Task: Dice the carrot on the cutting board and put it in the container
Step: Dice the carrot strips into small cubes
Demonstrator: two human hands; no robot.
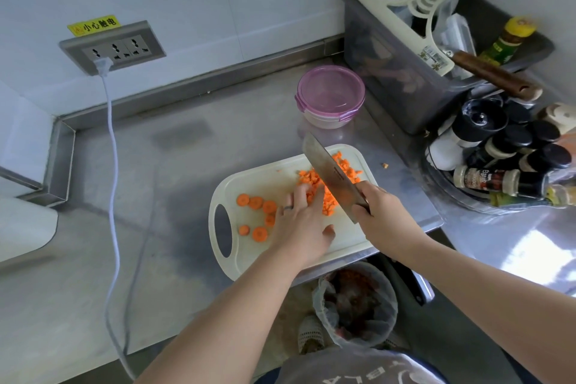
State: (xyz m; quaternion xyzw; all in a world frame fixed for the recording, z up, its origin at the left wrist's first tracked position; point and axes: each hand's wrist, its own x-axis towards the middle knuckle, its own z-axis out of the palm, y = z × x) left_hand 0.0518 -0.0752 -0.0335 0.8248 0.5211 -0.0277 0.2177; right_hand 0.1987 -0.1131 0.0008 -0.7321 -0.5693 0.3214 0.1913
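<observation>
A white cutting board [268, 174] lies on the steel counter. On its right part sits a pile of diced carrot [341, 170]; several round carrot slices [256, 203] lie on its left part. My left hand [304, 221] rests flat on the board with straight fingers against the diced pile. My right hand [378, 212] grips the handle of a cleaver [328, 173], whose blade stands tilted over the dice. A round container with a purple lid [330, 97] stands behind the board, lid on.
One carrot bit [385, 165] lies on the counter right of the board. A grey bin [405, 72] with tools and a rack of spice bottles [505, 153] crowd the right. A white cable [112, 165] runs from the wall socket. A waste bin [355, 305] stands below the counter edge.
</observation>
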